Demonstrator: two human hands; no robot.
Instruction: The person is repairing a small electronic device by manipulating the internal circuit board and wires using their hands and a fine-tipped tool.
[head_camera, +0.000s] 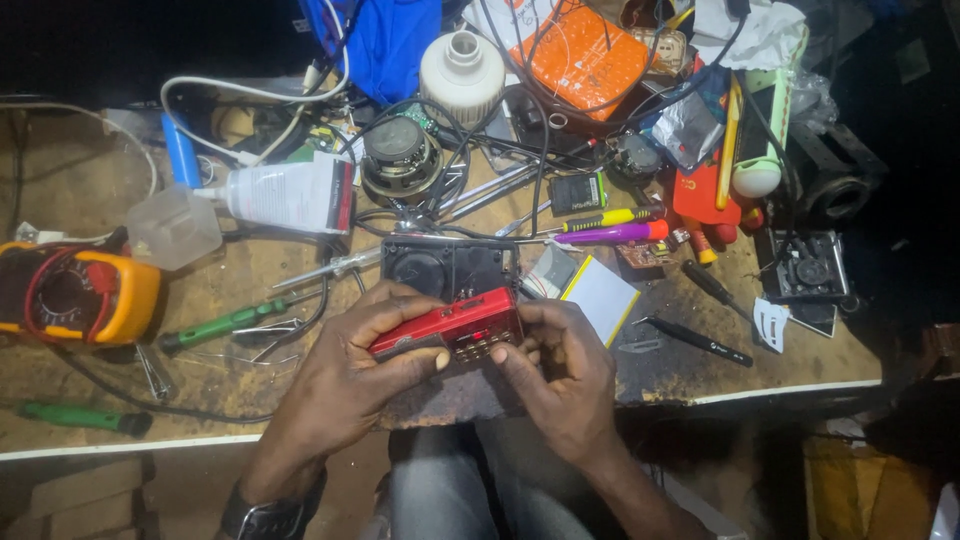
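- Red rectangular plastic radio casing (447, 326): held over worn wooden workbench (230, 280) edge, long axis lying left-right, right end slightly raised.
- Left hand (345, 380): clasped around casing's left end.
- Right hand (560, 370): fingers pinched on casing's right end.

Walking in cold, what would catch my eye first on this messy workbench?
First, the small red device at the near edge, held between the left hand and the right hand, just in front of a black speaker case. Next, the yellow multimeter at far left and the orange box at top centre, among tangled wires and screwdrivers.
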